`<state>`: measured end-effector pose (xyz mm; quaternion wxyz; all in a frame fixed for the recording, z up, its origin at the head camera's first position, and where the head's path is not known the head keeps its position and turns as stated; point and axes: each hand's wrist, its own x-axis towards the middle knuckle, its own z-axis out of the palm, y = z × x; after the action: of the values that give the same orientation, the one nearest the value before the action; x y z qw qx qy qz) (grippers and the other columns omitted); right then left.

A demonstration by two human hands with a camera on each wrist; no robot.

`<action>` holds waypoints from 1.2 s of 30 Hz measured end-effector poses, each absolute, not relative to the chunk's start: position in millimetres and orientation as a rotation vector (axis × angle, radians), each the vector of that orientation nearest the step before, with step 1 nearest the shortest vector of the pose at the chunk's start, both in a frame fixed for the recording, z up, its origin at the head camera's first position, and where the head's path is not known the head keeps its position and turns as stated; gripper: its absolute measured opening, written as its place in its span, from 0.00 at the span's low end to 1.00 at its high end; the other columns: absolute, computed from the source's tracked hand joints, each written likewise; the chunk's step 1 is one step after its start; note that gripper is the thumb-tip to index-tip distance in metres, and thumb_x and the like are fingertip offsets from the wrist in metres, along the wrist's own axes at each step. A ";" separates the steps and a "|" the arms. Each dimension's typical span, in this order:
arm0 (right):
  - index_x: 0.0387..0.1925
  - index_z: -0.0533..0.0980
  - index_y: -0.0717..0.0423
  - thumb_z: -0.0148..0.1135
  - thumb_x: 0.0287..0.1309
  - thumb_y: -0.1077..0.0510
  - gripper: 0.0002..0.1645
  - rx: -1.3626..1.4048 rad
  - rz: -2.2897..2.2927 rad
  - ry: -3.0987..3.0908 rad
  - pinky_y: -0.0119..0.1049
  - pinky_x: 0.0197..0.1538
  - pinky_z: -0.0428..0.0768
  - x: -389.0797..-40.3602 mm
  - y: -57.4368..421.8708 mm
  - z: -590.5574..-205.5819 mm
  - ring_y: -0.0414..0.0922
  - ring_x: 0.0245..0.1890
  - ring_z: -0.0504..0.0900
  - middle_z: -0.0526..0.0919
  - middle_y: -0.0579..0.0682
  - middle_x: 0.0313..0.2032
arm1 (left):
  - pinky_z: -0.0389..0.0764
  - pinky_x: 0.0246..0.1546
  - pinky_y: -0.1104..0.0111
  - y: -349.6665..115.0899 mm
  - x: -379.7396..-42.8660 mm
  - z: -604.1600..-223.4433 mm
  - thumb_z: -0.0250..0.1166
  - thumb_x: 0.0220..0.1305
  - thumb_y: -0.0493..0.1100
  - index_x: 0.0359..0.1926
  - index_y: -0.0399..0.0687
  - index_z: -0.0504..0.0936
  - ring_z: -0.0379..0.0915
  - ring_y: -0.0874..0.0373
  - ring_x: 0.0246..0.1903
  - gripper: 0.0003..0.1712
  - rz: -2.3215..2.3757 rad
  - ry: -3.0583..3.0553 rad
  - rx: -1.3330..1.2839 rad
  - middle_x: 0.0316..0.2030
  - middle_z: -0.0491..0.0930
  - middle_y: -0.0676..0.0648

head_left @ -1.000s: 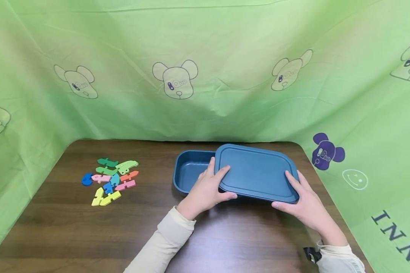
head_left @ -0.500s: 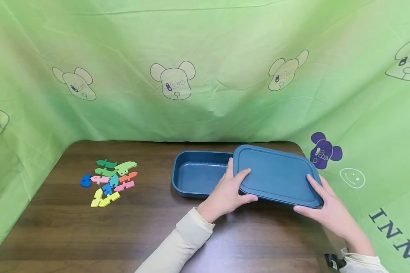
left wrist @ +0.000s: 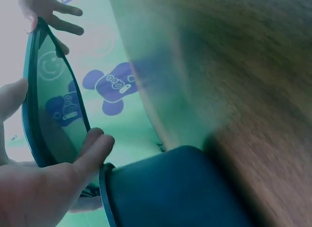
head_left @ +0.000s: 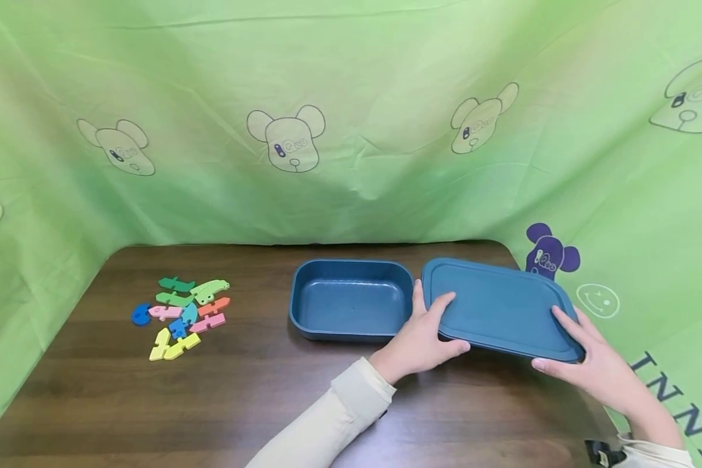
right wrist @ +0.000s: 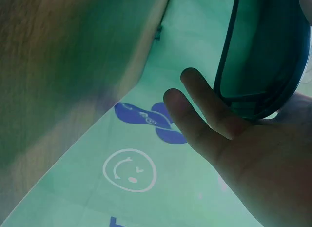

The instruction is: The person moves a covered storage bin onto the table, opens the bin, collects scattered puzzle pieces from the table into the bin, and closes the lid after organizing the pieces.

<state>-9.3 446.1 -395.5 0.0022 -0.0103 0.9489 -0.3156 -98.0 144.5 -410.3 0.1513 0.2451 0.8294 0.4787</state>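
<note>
A dark blue rectangular lid (head_left: 503,309) is held between both hands, tilted above the table's right side. My left hand (head_left: 421,338) grips its left end, thumb at the near edge and fingers over the top. At the other end my right hand (head_left: 597,364) pinches the near right corner. The matching blue box (head_left: 351,331) stands uncovered on the table to the left of the lid, with nothing seen inside. In the left wrist view, the underside of the lid (left wrist: 30,110) shows beside the box wall (left wrist: 170,193). The right wrist view shows the lid's rim (right wrist: 265,110) by the palm.
Several flat, notched, colourful puzzle pieces (head_left: 181,315) lie in a loose cluster on the left of the brown wooden table (head_left: 222,403). A green printed cloth (head_left: 357,182) hangs behind the table and along its sides.
Both hands have carried the lid to the right, off the box, so the box's inside has come fully into view. The box and the puzzle pieces stay in place.
</note>
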 end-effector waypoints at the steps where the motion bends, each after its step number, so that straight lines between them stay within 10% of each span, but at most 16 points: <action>1: 0.81 0.42 0.52 0.71 0.59 0.50 0.61 -0.033 -0.983 2.979 0.78 0.61 0.45 -9.9 446.3 -395.8 0.77 0.71 0.33 0.26 0.62 0.77 | 0.78 0.38 0.69 145.0 -97.9 -410.1 0.72 0.62 0.56 0.77 0.71 0.58 0.81 0.53 0.45 0.47 1.386 2.368 0.696 0.79 0.22 0.49; 10: 0.80 0.44 0.53 0.74 0.56 0.49 0.63 -0.065 -0.952 2.998 0.78 0.59 0.51 -20.6 442.7 -399.6 0.80 0.69 0.43 0.33 0.65 0.78 | 0.71 0.60 0.48 144.8 -98.2 -408.8 0.72 0.60 0.59 0.76 0.74 0.59 0.55 0.31 0.69 0.47 1.249 2.521 0.627 0.79 0.27 0.44; 20: 0.81 0.45 0.53 0.76 0.54 0.50 0.64 -0.098 -1.011 2.940 0.80 0.59 0.46 -31.6 448.2 -410.8 0.79 0.70 0.37 0.30 0.68 0.77 | 0.77 0.45 0.68 147.2 -101.8 -423.0 0.72 0.62 0.56 0.76 0.63 0.61 0.81 0.52 0.45 0.45 1.262 2.493 0.654 0.78 0.28 0.37; 36: 0.79 0.50 0.60 0.76 0.54 0.49 0.61 -0.107 -0.991 2.788 0.79 0.57 0.51 -54.2 462.2 -434.9 0.82 0.68 0.42 0.37 0.78 0.73 | 0.65 0.65 0.49 159.6 -109.3 -438.8 0.73 0.60 0.62 0.74 0.70 0.64 0.60 0.33 0.68 0.44 0.969 2.595 0.514 0.78 0.40 0.34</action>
<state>-54.2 462.2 -434.9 0.0904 -0.0360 0.9378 -0.3332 -109.3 159.6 -438.8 0.1613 0.1802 0.9090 0.3395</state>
